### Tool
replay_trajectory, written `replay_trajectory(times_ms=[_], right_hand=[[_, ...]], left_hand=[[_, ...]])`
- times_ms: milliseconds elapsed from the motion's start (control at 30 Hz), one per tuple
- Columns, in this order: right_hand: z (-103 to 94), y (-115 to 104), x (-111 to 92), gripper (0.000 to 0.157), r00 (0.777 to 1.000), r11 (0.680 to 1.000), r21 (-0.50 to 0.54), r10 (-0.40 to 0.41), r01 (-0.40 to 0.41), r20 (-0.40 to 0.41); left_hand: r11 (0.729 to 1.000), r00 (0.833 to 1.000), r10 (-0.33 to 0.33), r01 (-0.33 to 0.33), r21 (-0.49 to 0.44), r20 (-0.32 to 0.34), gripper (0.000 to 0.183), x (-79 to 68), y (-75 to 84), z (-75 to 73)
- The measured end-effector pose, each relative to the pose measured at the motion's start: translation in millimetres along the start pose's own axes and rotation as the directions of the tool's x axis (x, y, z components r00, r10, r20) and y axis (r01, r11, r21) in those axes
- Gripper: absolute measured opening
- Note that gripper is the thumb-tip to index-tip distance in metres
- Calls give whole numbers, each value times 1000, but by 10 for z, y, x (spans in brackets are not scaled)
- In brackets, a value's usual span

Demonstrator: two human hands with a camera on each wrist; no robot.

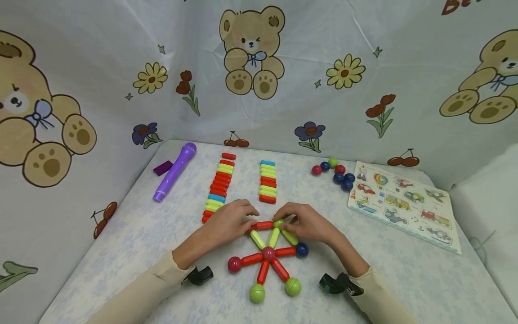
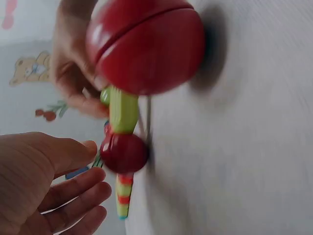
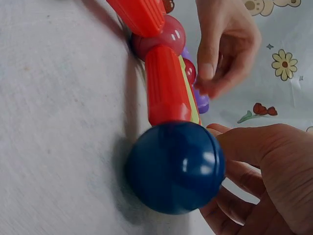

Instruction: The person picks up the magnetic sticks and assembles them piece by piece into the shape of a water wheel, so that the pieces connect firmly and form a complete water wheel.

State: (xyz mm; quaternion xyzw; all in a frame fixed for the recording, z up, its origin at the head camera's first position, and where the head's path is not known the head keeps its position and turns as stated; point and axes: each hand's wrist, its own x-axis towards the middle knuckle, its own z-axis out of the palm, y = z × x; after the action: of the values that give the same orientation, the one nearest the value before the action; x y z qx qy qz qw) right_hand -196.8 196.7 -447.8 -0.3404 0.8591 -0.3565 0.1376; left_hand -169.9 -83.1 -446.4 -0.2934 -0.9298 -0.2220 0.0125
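Note:
A wheel-like figure of magnetic rods and balls lies on the table, with rods radiating from a red centre ball [image 1: 269, 253]. My right hand [image 1: 306, 220] pinches a green ball [image 1: 279, 223] at its far rim. From that ball a red rod [image 1: 265, 225] runs left and a yellow-green rod [image 1: 289, 237] runs to a blue ball [image 1: 301, 249]. My left hand [image 1: 229, 223] is beside the far-left red ball [image 2: 124, 152]; in the left wrist view its fingers are loosely spread, thumb tip close to that ball. Whether the thumb touches it, I cannot tell.
Behind the figure stand two columns of loose rods [image 1: 220, 185] [image 1: 268, 182]. Several loose balls [image 1: 338, 178] lie at the back right beside a picture board [image 1: 404, 204]. A purple microphone-shaped toy [image 1: 175, 172] and a dark purple block [image 1: 163, 168] are at the back left.

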Motion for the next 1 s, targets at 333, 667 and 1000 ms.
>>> replay_trajectory(times_ms=[333,667,1000], right_hand=[[-91,74,-19,21,998,998,28,62,-62,3],[-132,117,-43,20,997,997,27,78,-79,29],[-174,133,-81,20,994,996,9,85,-86,63]], left_hand=[[982,975,-185,189,26,-123,22,-527,-346,-239],[977,972,-184,198,84,-148,31,-798,-502,-206],[972,969,-219,227,63,-111,30,-788,-385,-205]])
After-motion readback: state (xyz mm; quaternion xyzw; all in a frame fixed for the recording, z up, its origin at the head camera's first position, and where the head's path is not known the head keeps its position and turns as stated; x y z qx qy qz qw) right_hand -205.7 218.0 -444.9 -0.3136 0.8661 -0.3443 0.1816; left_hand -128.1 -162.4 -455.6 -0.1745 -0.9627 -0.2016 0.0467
